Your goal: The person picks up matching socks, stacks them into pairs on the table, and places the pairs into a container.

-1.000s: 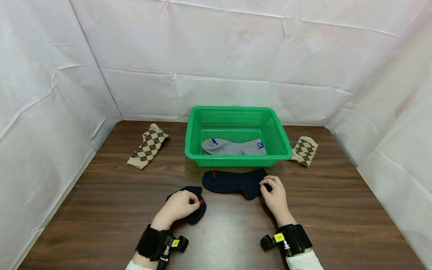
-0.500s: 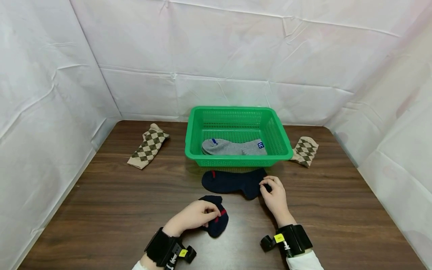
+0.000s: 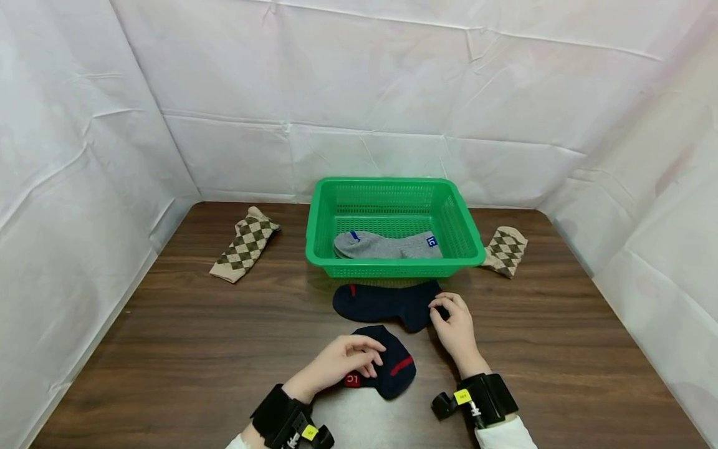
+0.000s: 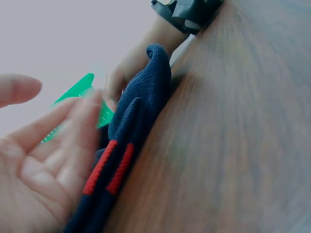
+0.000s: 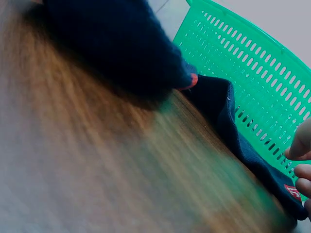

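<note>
Two navy socks with red marks lie in front of the basket. My left hand (image 3: pixel 352 360) is over the nearer navy sock (image 3: pixel 396 350); in the left wrist view its fingers (image 4: pixel 73 141) are loosely extended beside that sock (image 4: pixel 146 102), thumb apart, pinching nothing. The sock's red heel stripe and red label show. Fingertips of my right hand (image 3: pixel 457 327) rest at the cuff end of the farther navy sock (image 3: pixel 387 302), loosely bent. In the right wrist view those fingers (image 5: pixel 302 174) sit beside the red-labelled cuff of the farther sock (image 5: pixel 243 150).
Behind the socks stands a green basket (image 3: pixel 392 269) with grey socks (image 3: pixel 387 245) inside. One argyle sock (image 3: pixel 245 245) lies at the left back, another argyle sock (image 3: pixel 507 251) at the basket's right. White sheets (image 3: pixel 359 81) enclose the wooden table (image 3: pixel 224 349).
My left hand has carried the nearer navy sock to the right, below the farther one, and its fingers have loosened from it. The sock now lies more spread out. My right hand has stayed put.
</note>
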A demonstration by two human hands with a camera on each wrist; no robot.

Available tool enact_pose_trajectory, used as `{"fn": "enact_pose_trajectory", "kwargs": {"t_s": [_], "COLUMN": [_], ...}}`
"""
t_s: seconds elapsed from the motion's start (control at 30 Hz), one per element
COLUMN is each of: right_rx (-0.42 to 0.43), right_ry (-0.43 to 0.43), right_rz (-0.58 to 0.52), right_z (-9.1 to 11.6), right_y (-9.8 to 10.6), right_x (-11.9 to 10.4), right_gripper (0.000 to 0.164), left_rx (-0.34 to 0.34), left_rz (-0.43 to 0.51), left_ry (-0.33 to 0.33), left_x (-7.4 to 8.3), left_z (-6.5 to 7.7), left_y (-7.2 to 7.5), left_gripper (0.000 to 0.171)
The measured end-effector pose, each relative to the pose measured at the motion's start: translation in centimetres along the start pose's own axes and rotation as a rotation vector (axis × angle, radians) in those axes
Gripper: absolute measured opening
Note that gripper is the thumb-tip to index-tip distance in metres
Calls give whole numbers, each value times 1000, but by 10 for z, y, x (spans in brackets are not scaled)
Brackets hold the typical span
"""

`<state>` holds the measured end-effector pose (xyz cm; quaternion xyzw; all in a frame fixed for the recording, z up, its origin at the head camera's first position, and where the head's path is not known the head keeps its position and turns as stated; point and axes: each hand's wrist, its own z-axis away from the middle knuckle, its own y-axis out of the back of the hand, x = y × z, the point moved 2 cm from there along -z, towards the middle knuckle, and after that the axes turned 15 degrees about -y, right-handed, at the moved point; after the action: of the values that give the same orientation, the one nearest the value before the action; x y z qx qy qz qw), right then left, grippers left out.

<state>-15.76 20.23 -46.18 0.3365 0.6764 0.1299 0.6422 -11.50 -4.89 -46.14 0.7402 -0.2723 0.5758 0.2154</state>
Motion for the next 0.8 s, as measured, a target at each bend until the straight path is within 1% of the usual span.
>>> {"fn": "enact_pose_trajectory", "kwargs": {"t_s": [0.03, 0.1, 0.17, 0.27, 0.33, 0.37, 0.4, 0.43, 0.5, 0.57, 0.67, 0.73, 0.8], "right_rx": [8, 25, 44, 51, 36, 20, -7, -39, -124, -216, -337, -388, -413], "right_ry": [2, 3, 15, 70, 142, 188, 233, 277, 346, 387, 395, 399, 416], "right_rz": [-8, -27, -38, -31, -17, -10, -6, -2, -1, -1, 4, 17, 42], "right_z": [0, 0, 1, 3, 5, 6, 7, 9, 12, 15, 19, 21, 22], "right_y": [0, 1, 1, 1, 0, -1, -1, -2, -4, -6, -9, -10, -12], "right_x": [-1, -1, -1, -2, -4, -5, -6, -7, -9, -11, -13, -14, -14], "right_gripper": [9, 10, 11, 9, 9, 9, 10, 12, 13, 12, 12, 11, 11], "left_rx": [42, 143, 266, 446, 531, 553, 557, 545, 480, 397, 295, 253, 222], "left_rz": [9, -12, -70, -194, -303, -367, -432, -498, -626, -733, -830, -864, -876], "left_ry": [-29, -83, -103, -92, -66, -48, -29, -11, 27, 50, 50, 40, 27], "left_x": [0, 0, 2, 4, 3, 2, 1, -1, -4, -6, -5, -5, -5], "left_z": [0, 0, 1, 2, 4, 4, 5, 5, 5, 5, 5, 6, 7], "left_y": [2, 7, 13, 23, 28, 30, 32, 33, 34, 34, 31, 30, 29], "left_gripper": [31, 29, 26, 19, 14, 13, 11, 10, 11, 17, 25, 27, 25]}}
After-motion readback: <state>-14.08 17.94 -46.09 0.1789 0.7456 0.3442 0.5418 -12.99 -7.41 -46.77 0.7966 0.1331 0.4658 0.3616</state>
